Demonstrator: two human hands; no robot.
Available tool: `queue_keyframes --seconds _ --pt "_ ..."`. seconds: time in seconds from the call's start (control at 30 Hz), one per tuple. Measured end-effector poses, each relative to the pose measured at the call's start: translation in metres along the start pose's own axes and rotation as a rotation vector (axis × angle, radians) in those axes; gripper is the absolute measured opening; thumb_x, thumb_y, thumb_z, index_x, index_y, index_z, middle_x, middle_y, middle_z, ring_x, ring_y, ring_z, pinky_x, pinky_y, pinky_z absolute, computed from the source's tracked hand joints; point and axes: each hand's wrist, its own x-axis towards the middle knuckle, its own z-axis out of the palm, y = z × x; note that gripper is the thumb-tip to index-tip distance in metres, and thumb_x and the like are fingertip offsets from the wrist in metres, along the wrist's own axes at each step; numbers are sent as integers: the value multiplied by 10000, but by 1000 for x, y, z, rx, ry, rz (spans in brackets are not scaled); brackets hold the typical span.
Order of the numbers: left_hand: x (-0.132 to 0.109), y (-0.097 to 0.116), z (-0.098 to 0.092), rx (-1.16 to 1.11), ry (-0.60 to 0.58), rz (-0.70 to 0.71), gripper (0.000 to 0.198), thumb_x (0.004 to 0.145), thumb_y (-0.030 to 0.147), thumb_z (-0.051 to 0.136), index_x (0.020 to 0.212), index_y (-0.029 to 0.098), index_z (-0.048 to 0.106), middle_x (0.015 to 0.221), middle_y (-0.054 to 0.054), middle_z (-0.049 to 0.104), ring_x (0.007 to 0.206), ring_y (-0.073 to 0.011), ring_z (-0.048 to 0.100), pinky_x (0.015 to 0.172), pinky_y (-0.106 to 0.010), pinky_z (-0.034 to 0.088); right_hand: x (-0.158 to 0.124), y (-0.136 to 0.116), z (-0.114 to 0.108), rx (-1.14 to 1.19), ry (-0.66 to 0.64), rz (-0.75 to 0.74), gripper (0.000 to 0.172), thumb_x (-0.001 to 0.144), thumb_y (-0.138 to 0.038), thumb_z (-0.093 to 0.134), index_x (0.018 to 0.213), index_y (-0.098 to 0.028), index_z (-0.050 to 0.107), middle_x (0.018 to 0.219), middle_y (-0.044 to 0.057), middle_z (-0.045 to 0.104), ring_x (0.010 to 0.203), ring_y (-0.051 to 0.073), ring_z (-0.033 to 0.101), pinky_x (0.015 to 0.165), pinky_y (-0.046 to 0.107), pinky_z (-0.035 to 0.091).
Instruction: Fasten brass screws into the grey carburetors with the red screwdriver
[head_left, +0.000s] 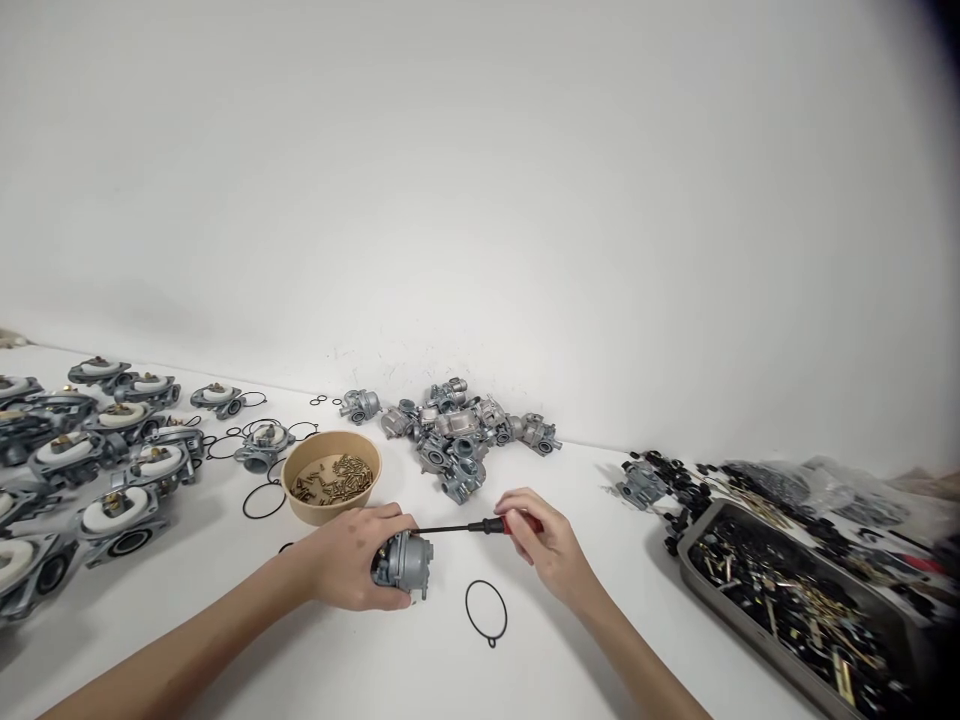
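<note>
My left hand (351, 560) is closed around a grey metal carburetor body (405, 565), holding it on the white table (525, 670). My right hand (544, 540) grips a screwdriver (480, 526) with a red and black handle. Its dark shaft points left, with the tip at the top of the carburetor body. A black rubber O-ring gasket (486, 612) lies flat on the table between my forearms, just below the screwdriver.
A tan paper bowl (331, 480) of small brass parts stands behind my left hand. A pile of carburetor bodies (457, 430) lies by the wall. Assembled carburetors (112, 450) and loose O-rings fill the left. A grey tray (795, 600) of small dark parts sits right.
</note>
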Motion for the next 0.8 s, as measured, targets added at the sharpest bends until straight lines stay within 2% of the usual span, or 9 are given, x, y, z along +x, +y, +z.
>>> queue_keyframes --seconds 0.07,0.2,0.33,0.4,0.5,0.57,0.67,0.7,0.8 --pt "0 0 1 1 -1 2 538 777 466 806 1228 266 593 1157 -40 647 1004 -284 658 869 -358 451 0 1 0 26 -33 -45 331 946 -512 696 1034 -193 703 1069 111 615 637 125 499 538 270 398" --pt "-2 0 1 3 -10 -1 542 778 475 804 1230 260 596 1147 -44 645 1002 -284 657 880 -368 453 0 4 0 109 14 66 376 1005 -555 588 962 -190 666 784 20 556 483 81 350 449 250 267" --pt "-2 1 0 3 -15 -12 544 775 473 805 1230 263 596 1152 -42 645 1002 -284 657 870 -367 454 0 6 -1 133 -59 22 322 956 -501 691 1062 -197 683 1049 87 609 562 85 439 510 264 357" --pt "-2 1 0 5 -12 -7 540 773 476 805 1221 259 597 1152 -43 646 1001 -285 659 874 -369 455 1 6 -1 165 -57 62 339 937 -518 709 1023 -192 678 928 59 615 518 78 403 480 253 320" --pt "-2 0 1 1 -8 -1 532 776 475 800 1217 259 594 1162 -44 645 1014 -285 656 882 -369 457 2 5 1 115 10 126 434 1008 -581 566 886 -175 659 698 7 561 443 69 328 441 246 236" --pt "-2 -1 1 0 -3 -5 524 773 470 800 1206 263 593 1160 -40 645 1011 -282 656 876 -366 458 1 4 1 81 -5 73 404 1009 -554 583 921 -173 682 814 47 611 494 81 399 465 250 293" --pt "-2 0 1 8 -2 -10 525 764 466 802 1202 267 590 1161 -40 646 1009 -285 658 873 -365 460 0 2 -1 117 -73 -21 306 927 -476 735 1032 -190 707 1051 89 616 605 99 484 528 258 385" --pt "-2 0 0 9 -5 -10 531 765 467 800 1208 267 588 1167 -42 646 1015 -287 659 878 -367 461 0 2 -1 130 -81 -10 309 920 -476 743 1031 -190 707 1028 83 619 592 95 472 520 256 380" --pt "-2 2 -1 9 -11 -17 509 769 466 792 1194 269 594 1151 -39 648 1004 -283 659 872 -361 463 0 4 0 97 -44 94 396 998 -549 604 926 -171 699 763 30 606 476 73 358 454 246 287"
